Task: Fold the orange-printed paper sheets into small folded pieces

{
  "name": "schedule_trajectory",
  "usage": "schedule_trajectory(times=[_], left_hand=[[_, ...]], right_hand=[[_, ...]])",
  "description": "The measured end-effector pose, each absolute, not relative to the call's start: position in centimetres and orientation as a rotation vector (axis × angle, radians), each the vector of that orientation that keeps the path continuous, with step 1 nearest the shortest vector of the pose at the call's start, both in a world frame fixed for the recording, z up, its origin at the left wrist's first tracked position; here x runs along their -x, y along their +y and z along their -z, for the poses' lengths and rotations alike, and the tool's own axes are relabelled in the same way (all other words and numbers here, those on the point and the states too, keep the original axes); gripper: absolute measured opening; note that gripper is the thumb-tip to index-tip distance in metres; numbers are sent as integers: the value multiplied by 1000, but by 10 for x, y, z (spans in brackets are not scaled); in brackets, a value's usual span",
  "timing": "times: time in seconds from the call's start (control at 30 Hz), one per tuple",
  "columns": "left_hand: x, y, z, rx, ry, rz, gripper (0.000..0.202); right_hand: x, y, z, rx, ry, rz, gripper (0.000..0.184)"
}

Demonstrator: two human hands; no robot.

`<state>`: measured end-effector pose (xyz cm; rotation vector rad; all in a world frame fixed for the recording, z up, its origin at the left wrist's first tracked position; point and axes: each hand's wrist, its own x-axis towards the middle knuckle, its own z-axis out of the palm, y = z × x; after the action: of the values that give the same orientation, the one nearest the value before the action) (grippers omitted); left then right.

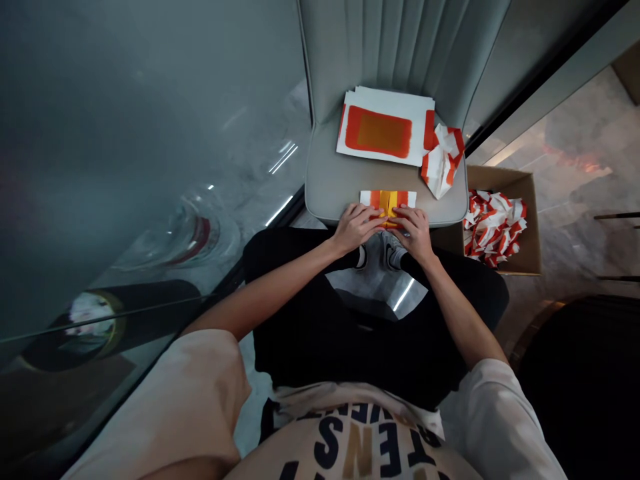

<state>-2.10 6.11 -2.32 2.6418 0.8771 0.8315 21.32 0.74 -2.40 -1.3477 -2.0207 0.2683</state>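
A partly folded sheet of orange, yellow and white paper [388, 199] lies at the front edge of a grey chair seat [330, 180]. My left hand [356, 227] presses on its near left part with fingers curled. My right hand [414, 230] presses on its near right part, fingertips pinched at the middle fold. Both hands meet at the paper's centre.
A stack of flat white sheets with orange rectangles [383, 127] lies further back on the seat, beside a folded paper piece [443, 160]. A cardboard box [525, 227] at the right holds several folded paper pieces [493, 227]. A glass wall [150, 167] stands at the left.
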Motion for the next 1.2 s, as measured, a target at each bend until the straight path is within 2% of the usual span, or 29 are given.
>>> schedule_trajectory(times=[0.33,0.83,1.2], left_hand=[[23,68,33,-2736,801,-822,29],[19,68,21,-2687,790,-997,24],[24,76,18,-2620,739,-929,28]], right_hand=[[-214,10,28,1305,-2017,-213,16],[-208,11,10,1311,-1940,-298,20],[-210,14,13,1243,-1974,-369,22]])
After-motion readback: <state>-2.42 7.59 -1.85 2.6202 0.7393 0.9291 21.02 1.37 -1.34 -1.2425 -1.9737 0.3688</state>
